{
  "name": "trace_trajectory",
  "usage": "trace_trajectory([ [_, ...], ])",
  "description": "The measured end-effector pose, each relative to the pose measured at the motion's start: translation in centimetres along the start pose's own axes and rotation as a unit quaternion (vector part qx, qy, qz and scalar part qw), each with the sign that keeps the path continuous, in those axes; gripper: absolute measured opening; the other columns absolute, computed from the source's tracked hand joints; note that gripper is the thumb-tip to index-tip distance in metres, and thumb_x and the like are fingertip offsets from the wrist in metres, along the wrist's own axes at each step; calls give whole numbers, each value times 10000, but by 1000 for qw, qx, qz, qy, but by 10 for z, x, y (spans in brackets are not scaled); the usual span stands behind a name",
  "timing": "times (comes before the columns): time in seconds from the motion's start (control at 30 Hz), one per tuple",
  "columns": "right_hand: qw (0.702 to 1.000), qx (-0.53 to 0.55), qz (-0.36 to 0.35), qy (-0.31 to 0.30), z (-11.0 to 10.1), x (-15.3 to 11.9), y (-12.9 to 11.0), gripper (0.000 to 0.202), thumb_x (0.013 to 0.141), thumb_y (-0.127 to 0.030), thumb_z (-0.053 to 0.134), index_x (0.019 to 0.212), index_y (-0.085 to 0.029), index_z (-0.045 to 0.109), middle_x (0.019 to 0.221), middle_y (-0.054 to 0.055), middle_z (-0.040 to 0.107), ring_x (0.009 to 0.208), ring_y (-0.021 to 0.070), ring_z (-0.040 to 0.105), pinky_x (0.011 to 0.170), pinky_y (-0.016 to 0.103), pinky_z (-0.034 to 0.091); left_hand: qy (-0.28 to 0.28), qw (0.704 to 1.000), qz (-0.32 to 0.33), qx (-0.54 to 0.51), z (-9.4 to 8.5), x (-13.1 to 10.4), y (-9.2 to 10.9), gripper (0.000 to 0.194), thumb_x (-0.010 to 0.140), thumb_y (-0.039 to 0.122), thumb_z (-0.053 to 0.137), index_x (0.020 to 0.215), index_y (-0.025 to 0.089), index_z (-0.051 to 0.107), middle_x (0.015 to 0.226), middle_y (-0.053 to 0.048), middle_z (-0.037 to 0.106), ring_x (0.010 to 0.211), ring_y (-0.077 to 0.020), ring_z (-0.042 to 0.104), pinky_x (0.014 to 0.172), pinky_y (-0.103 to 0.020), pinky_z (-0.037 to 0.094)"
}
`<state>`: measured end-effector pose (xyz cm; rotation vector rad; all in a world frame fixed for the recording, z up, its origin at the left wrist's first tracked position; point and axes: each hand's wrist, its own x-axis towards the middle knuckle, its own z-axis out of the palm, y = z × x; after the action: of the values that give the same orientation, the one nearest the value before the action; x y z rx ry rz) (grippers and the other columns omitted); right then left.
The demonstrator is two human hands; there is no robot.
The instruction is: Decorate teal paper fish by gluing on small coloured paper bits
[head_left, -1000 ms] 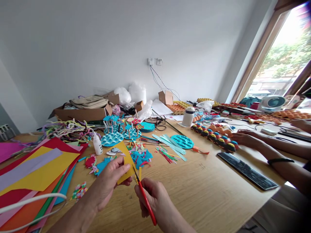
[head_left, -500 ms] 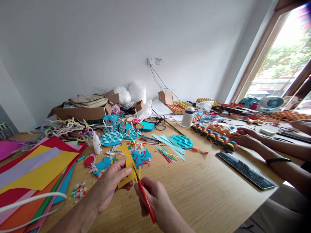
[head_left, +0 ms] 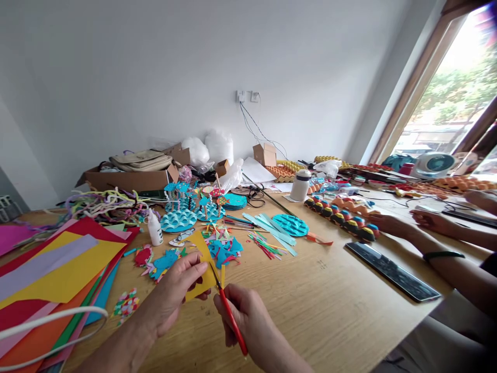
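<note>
My left hand is closed on a strip of yellow paper, thumb on top and fingers beneath. Red-handled scissors are in my right hand, their blades at the right edge of the paper. A narrow yellow sliver stands up beside the blades. Just beyond the hands lie blue paper cutouts and a pile of thin coloured strips.
Stacked coloured sheets lie at left beside a glue bottle. A phone rests at right, near another person's hand at painted egg-carton pieces. A white jar stands farther back.
The scissors and both hands have shifted very slightly at the yellow paper. At right, one of the other person's hands has moved away from the painted pieces.
</note>
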<state>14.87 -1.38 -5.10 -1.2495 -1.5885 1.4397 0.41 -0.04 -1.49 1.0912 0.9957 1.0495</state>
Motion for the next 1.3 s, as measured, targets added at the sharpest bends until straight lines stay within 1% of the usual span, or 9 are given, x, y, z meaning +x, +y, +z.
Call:
trace_trajectory([
  [0.1, 1000, 4, 7, -21, -6, -4, 4, 293, 777, -398, 426, 607, -162, 457, 435, -54, 432, 363, 56, 423, 364, 149, 338, 10, 1000, 1, 9, -1, 1, 2, 171, 744, 335, 577, 692, 185, 515, 631, 42, 547, 564, -106, 524, 533, -220, 431],
  [0.17, 999, -4, 24, -35, -13, -9, 5, 279, 783, -379, 419, 606, -165, 446, 431, -56, 434, 353, 57, 421, 352, 149, 326, 23, 1000, 5, 19, -3, 1, 4, 174, 734, 341, 586, 698, 183, 522, 621, 44, 552, 553, -104, 534, 542, -221, 438],
  [0.33, 999, -14, 37, -36, -26, -27, -7, 280, 794, -375, 412, 609, -166, 434, 443, -52, 454, 376, 56, 443, 372, 143, 327, 52, 998, -6, 37, -4, 2, 8, 200, 682, 367, 621, 694, 185, 539, 603, 47, 565, 551, -119, 560, 538, -224, 444],
  [0.47, 998, 9, 21, -62, -23, -25, -15, 266, 788, -366, 414, 620, -163, 453, 442, -56, 454, 361, 51, 432, 357, 142, 317, 31, 999, -5, 37, -1, 2, 8, 204, 689, 375, 617, 698, 185, 546, 627, 34, 579, 577, -135, 569, 564, -243, 454],
  [0.57, 998, 9, 19, -59, -18, -16, -13, 271, 788, -363, 410, 620, -158, 469, 436, -56, 458, 346, 51, 426, 342, 141, 313, 8, 999, 0, 38, 0, 0, 7, 184, 731, 363, 585, 711, 185, 541, 670, 19, 598, 619, -140, 569, 600, -250, 460],
  [0.7, 998, 9, 20, -53, -16, -10, -8, 279, 782, -384, 420, 630, -156, 475, 434, -56, 457, 344, 54, 427, 333, 144, 310, -4, 999, 5, 33, 0, -2, 7, 156, 754, 335, 566, 709, 189, 534, 680, 23, 588, 627, -133, 546, 630, -258, 462],
  [0.87, 998, 14, 26, -53, -15, -12, -7, 278, 781, -379, 417, 620, -159, 474, 426, -58, 457, 346, 56, 432, 346, 148, 328, 0, 1000, -6, 27, 3, -3, 9, 162, 729, 353, 576, 693, 200, 535, 659, 34, 570, 635, -142, 540, 624, -263, 463],
  [1.13, 998, 17, 39, -46, -14, -13, -15, 291, 774, -399, 429, 615, -158, 466, 420, -59, 446, 347, 57, 421, 355, 157, 329, 21, 999, 9, 22, 6, -2, 5, 192, 688, 305, 606, 593, 195, 481, 559, 59, 462, 585, -131, 491, 592, -244, 448],
  [1.3, 998, 43, 25, -44, -12, -9, -15, 278, 777, -385, 419, 646, -150, 490, 414, -63, 428, 347, 53, 409, 350, 148, 326, 0, 1000, 2, 23, 8, -3, 2, 131, 718, 305, 583, 681, 192, 528, 627, 44, 527, 590, -119, 489, 575, -218, 423],
])
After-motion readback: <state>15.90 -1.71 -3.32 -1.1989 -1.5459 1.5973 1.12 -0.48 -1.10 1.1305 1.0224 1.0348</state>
